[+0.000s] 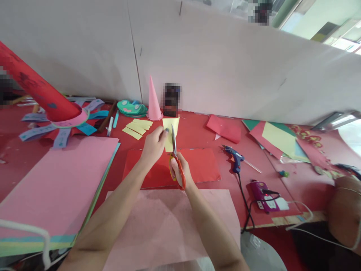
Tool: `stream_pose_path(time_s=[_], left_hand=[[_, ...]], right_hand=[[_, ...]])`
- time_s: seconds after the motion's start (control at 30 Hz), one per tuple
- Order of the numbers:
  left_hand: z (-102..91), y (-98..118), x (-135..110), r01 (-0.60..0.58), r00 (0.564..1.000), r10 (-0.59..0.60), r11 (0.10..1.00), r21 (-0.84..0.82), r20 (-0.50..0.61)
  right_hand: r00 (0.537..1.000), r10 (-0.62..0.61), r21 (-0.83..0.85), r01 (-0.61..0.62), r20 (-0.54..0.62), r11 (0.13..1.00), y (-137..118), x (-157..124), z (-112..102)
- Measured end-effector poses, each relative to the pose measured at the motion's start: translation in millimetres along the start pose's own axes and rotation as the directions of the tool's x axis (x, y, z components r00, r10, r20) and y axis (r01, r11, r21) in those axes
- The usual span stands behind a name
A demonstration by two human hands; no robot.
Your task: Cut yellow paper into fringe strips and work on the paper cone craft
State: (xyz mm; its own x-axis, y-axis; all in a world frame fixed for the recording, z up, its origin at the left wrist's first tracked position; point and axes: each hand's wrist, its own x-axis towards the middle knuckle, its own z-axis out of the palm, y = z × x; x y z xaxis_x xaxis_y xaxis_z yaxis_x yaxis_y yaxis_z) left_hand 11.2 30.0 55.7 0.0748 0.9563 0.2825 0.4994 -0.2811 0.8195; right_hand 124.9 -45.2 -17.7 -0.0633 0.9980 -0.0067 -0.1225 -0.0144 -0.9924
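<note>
My left hand (154, 146) pinches a piece of yellow paper (168, 141) between thumb and fingers, above the red table. In my right hand (182, 165) is a pair of scissors (181, 177) with red and yellow handles, its blades pointing away from me and lying against the paper's right part. Below both hands is a flat red sheet (200, 165). Several cut yellow strips (137, 128) lie just left of the held paper. Behind them a pink paper cone (153, 101) stands upright near the wall.
A glue gun (237, 158) and a purple power strip (262, 195) with cables lie right. Stacked pink sheets (62, 177) and a red paper tube (42, 86) are left. Coloured papers (278, 139) lie far right, near another person's arm (345, 210). A pale sheet (175, 226) lies in front.
</note>
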Motion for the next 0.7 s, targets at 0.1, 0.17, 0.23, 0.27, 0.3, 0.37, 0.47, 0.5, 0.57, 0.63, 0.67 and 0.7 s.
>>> stream_pose_path(time_s=[0.1, 0.17, 0.23, 0.27, 0.3, 0.37, 0.47, 0.5, 0.57, 0.63, 0.67, 0.7], left_hand=[[0.4, 1.4, -0.5, -0.009, 1.0, 0.009, 1.0, 0.0, 0.005], [1.5, 3.9, -1.9, -0.023, 1.0, 0.023, 1.0, 0.0, 0.011], [2.9, 6.4, -3.4, -0.038, 0.999, 0.038, 0.999, 0.007, 0.021], [3.5, 7.3, -4.0, -0.043, 0.999, 0.043, 0.999, 0.014, 0.028], [4.1, 8.0, -4.6, -0.047, 0.998, 0.046, 0.999, 0.022, 0.036], [4.9, 8.5, -5.4, -0.05, 0.998, 0.048, 0.998, 0.038, 0.047], [5.9, 8.0, -6.2, -0.058, 0.997, 0.056, 0.997, 0.049, 0.045], [6.3, 7.7, -6.4, -0.061, 0.997, 0.059, 0.997, 0.051, 0.041], [6.9, 7.2, -6.5, -0.064, 0.998, 0.062, 0.997, 0.053, 0.03], [7.4, 6.9, -6.4, -0.064, 0.998, 0.063, 0.997, 0.052, 0.023], [7.5, 6.8, -6.2, -0.064, 0.998, 0.063, 0.997, 0.051, 0.022], [7.6, 6.6, -6.1, -0.062, 0.998, 0.061, 0.997, 0.05, 0.022]], right_hand=[[0.999, -0.042, 0.003, 0.042, 0.02, 0.999, 0.3, -0.4, 1.3], [0.997, -0.068, 0.011, 0.068, 0.032, 0.998, -1.1, -0.1, 1.5], [0.997, -0.074, 0.011, 0.074, 0.031, 0.997, -2.8, 0.2, 1.2], [0.997, -0.071, 0.008, 0.071, 0.026, 0.997, -3.5, 0.3, 0.9], [0.998, -0.067, 0.003, 0.067, 0.019, 0.998, -4.0, 0.4, 0.6], [0.998, -0.06, -0.001, 0.06, 0.01, 0.998, -4.6, 0.6, 0.2], [0.999, -0.047, 0.012, 0.047, 0.0, 0.999, -5.4, 0.5, 0.8], [0.999, -0.039, 0.017, 0.039, -0.006, 0.999, -5.8, 0.4, 1.2], [1.0, -0.024, 0.021, 0.024, -0.019, 0.999, -6.8, 0.0, 2.1], [0.999, -0.015, 0.019, 0.016, -0.032, 1.0, -7.2, -0.5, 2.7], [0.999, -0.014, 0.017, 0.014, -0.04, 1.0, -7.0, -0.8, 2.8], [0.999, -0.013, 0.015, 0.013, -0.049, 1.0, -6.6, -1.1, 2.7]])
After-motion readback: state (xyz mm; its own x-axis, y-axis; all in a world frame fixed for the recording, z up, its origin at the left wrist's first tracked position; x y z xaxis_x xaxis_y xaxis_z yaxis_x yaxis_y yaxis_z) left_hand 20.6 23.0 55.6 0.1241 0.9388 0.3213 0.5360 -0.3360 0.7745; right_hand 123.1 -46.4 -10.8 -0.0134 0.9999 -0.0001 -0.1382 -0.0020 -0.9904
